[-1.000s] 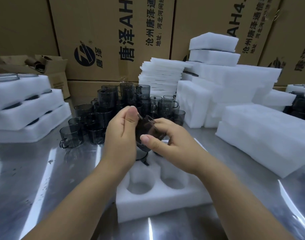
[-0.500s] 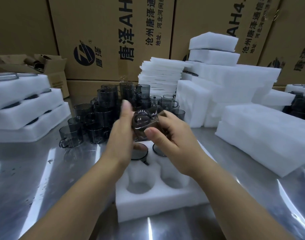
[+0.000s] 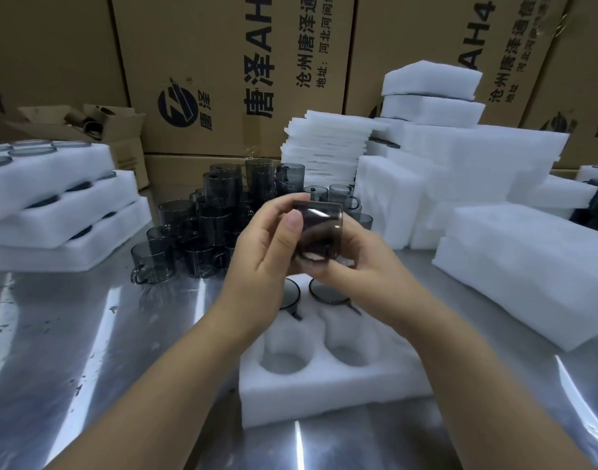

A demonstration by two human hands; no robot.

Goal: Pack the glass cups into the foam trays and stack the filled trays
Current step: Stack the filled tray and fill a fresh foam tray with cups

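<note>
Step in hand: loading; one cup is held up in both hands and not yet seated. The tray is judged about half filled.
Held cup (image 3: 319,232): smoky glass, tilted, raised above the foam tray and clear of it.
Left hand (image 3: 267,252): grasps the held cup, thumb across its near wall and fingers curled round the far side.
Right hand (image 3: 358,262): grasps the held cup from below and to the right, cradling it.
Foam tray (image 3: 324,398): on the steel table (image 3: 87,334), directly beneath the hands. Two seated cups (image 3: 328,291) fill the far visible pockets; the two near pockets (image 3: 284,361) are bare.
Next move, judged: square the cup, line its handle with a pocket notch and lower it into a near pocket. Stacking is not yet due.
Supply: loose cups (image 3: 206,225) piled just behind the tray; filled trays (image 3: 53,198) stacked at left.
Hard to make out: the held cup's handle and which end is up are blurred. The right fingertips are hidden behind the glass. The hands cover the tray's far edge, so the pocket count is uncertain.
</note>
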